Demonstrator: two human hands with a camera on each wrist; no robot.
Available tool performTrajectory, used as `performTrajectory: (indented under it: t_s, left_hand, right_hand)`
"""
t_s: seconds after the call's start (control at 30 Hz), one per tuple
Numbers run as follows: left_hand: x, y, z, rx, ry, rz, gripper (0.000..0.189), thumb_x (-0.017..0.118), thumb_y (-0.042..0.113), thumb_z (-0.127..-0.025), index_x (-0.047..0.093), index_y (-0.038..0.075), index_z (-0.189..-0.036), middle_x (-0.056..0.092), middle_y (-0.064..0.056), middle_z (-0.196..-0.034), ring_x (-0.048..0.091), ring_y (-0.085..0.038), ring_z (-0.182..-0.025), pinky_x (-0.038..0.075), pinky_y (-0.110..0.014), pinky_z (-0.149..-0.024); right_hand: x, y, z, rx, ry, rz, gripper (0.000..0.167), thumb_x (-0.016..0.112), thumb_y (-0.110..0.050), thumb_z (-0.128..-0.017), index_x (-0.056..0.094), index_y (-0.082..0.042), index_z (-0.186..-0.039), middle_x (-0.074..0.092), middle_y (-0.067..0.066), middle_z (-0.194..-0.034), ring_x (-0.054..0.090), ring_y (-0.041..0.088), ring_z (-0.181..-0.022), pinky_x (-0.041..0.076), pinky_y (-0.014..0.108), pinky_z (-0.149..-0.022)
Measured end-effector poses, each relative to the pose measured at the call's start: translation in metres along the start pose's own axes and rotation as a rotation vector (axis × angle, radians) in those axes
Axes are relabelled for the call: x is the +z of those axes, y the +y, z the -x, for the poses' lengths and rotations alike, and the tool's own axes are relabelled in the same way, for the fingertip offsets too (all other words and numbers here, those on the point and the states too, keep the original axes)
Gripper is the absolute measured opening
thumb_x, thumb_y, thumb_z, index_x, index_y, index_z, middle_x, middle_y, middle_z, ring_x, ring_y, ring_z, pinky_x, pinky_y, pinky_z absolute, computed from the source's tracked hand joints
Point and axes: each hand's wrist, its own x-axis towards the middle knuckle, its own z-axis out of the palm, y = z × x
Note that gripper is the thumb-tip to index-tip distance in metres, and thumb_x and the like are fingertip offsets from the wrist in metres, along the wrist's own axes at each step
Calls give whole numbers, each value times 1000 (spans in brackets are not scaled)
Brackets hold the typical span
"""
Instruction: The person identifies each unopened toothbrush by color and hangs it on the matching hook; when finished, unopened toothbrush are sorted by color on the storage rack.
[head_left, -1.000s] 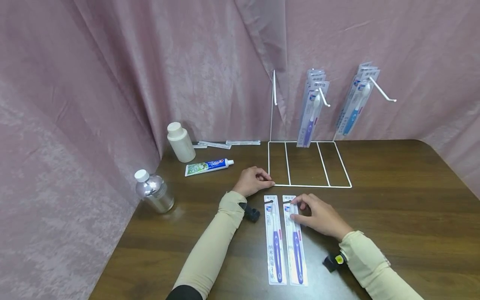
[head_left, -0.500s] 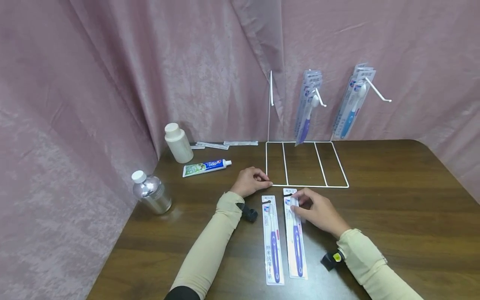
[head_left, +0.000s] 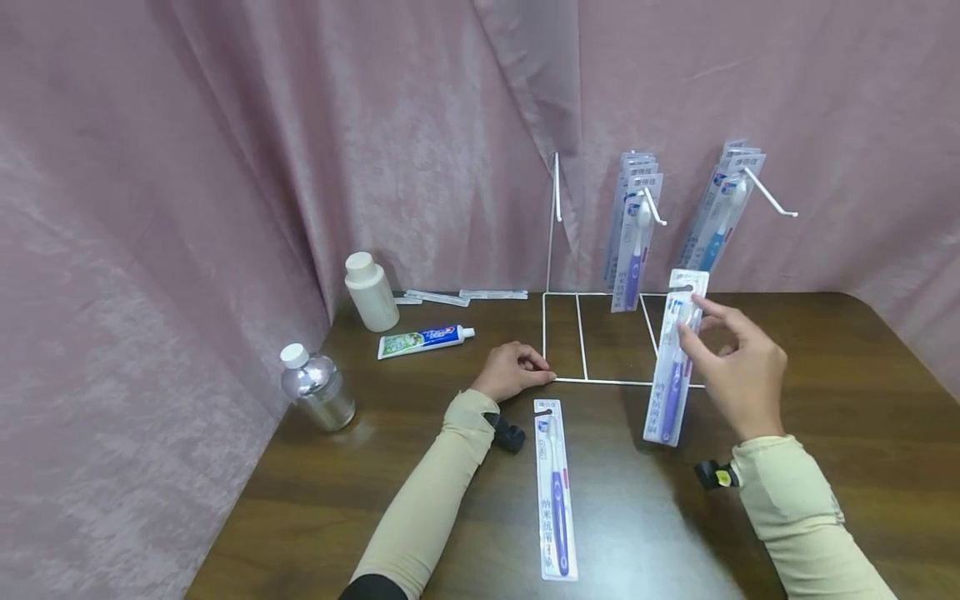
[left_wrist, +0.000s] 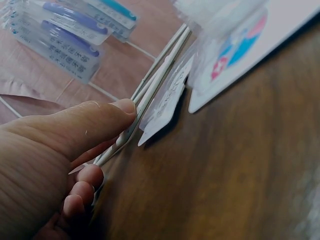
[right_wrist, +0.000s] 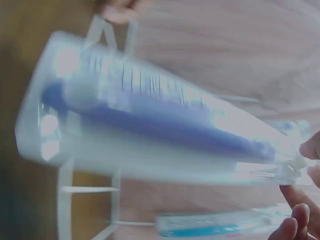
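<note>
My right hand (head_left: 738,367) pinches the upper part of a packaged purple toothbrush (head_left: 670,408) between thumb and fingers. The pack is held tilted above the table, overlapping the right front of a white wire display rack (head_left: 607,382) in the head view. In the right wrist view the same pack, blurred, spans most of the picture. My left hand (head_left: 513,371) grips the rack's front left corner, thumb on the wire and fingers curled below, as the left wrist view shows. A second packaged purple toothbrush (head_left: 556,492) lies on the table in front of the left hand.
Several purple toothbrush packs (head_left: 634,250) hang on the rack's middle hook, several blue ones (head_left: 722,217) on the right hook. The left hook (head_left: 557,187) is bare. Toothpaste (head_left: 426,341), a white bottle (head_left: 372,296), a silver bottle (head_left: 321,392) and flat strips (head_left: 493,294) stand or lie left.
The right hand has slid one toothbrush pack forward, then lifted it off the table and carried it up and to the right. The left hand stays at the rack's corner.
</note>
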Motion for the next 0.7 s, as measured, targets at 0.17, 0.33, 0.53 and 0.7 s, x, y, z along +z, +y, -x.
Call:
performTrajectory:
  t_s: [0.17, 0.33, 0.53, 0.7]
  left_hand:
    - [-1, 0, 0, 1, 4, 0, 17, 92, 29, -84, 80, 18, -88, 63, 6, -84, 55, -7, -78, 45, -23, -70]
    - [3, 0, 0, 9, -1, 10, 17, 92, 30, -83, 80, 19, -88, 63, 7, -83, 55, -7, -77, 45, -23, -69]
    - [2, 0, -2, -3, -8, -5, 16, 92, 30, -83, 80, 20, -88, 63, 7, -84, 55, -6, -78, 45, -22, -69]
    - [-1, 2, 0, -17, -10, 3, 16, 92, 29, -84, 80, 19, -89, 63, 6, -85, 55, -7, -79, 45, -23, -70]
  right_hand:
    - [-6, -14, -29, 4, 171, -60, 37, 85, -18, -89, 79, -31, -124, 67, -29, -94, 42, 0, -54, 33, 14, -55]
    - [-6, -28, -43, -20, 202, -101, 37, 86, -18, -89, 79, -32, -123, 75, -13, -98, 42, -1, -53, 34, 12, -55]
    - [1, -43, -50, -65, 189, -111, 38, 86, -17, -88, 80, -31, -122, 77, -1, -98, 41, -3, -52, 34, 11, -55]
    - [10, -51, -53, -97, 145, -112, 39, 85, -17, -90, 79, -32, -125, 78, 9, -104, 42, 0, -54, 34, 13, -55]
